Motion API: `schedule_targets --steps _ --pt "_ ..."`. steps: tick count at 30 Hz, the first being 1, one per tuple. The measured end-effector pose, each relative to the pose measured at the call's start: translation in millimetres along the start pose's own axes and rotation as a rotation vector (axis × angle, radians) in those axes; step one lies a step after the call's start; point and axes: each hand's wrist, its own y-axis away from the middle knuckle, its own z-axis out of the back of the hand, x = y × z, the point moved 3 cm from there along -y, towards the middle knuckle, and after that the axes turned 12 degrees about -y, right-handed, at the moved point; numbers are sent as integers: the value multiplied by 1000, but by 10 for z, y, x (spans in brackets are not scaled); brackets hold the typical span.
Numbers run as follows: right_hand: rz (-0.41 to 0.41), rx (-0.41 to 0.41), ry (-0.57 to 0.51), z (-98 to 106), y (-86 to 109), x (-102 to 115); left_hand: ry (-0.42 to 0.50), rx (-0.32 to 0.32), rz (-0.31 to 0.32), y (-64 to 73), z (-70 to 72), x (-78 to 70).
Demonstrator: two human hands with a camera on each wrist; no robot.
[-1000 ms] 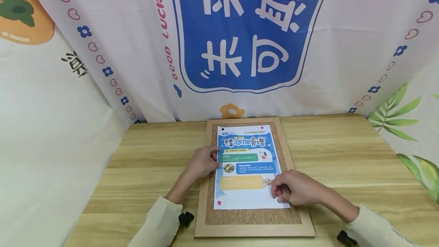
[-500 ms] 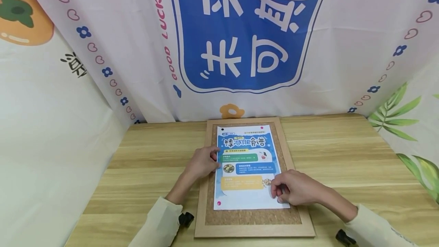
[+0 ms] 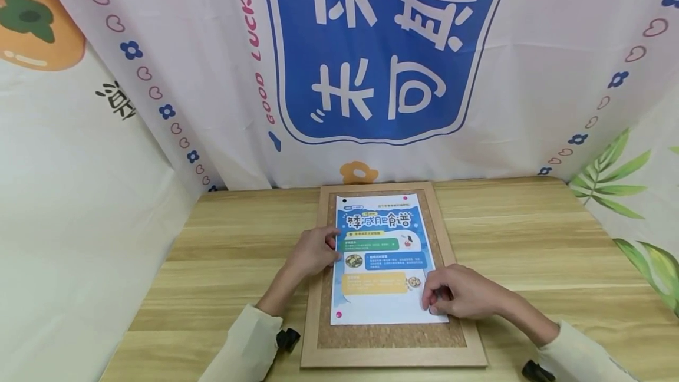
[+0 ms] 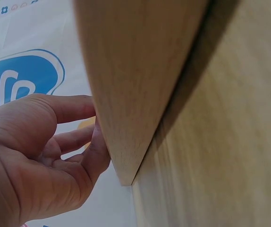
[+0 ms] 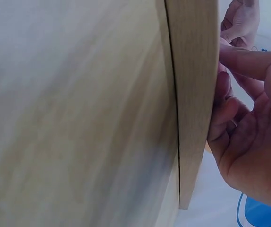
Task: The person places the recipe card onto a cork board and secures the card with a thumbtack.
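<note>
A printed poster [image 3: 379,311] lies on a wood-framed cork board [image 3: 392,338]. A black pushpin [image 3: 344,200] sits at its upper left corner, a pink pushpin [image 3: 405,198] at the upper right and another pink pushpin [image 3: 338,315] at the lower left. My left hand [image 3: 316,250] rests its fingertips on the poster's left edge, thumb and forefinger apart. Over the poster's lower right corner, my right hand [image 3: 464,292] has curled fingers, thumb and forefinger close together at the paper; I cannot tell what is between them. The frame's side [image 4: 131,94] fills much of the left wrist view.
The board lies flat on a wood-grain table [image 3: 239,252], its far edge near the hanging cloth [image 3: 530,105] printed with a blue sign. Cloth also hangs at the left and right. Dark wrist straps [image 3: 288,339] show below both sleeves.
My right hand shifts very slightly to the right at the poster's lower right corner. The left hand, poster and board stay where they were.
</note>
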Motion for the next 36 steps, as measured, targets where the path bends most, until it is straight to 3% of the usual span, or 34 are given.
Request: schedule_targets --steps 17,28,36 --pt "-18 2 -69 36 81 -18 11 12 -20 6 27 -3" --pt "11 -64 -99 137 257 -63 -29 -8 -71 27 125 0" --pt "2 -147 -80 199 434 -124 -55 6 -71 181 178 60"
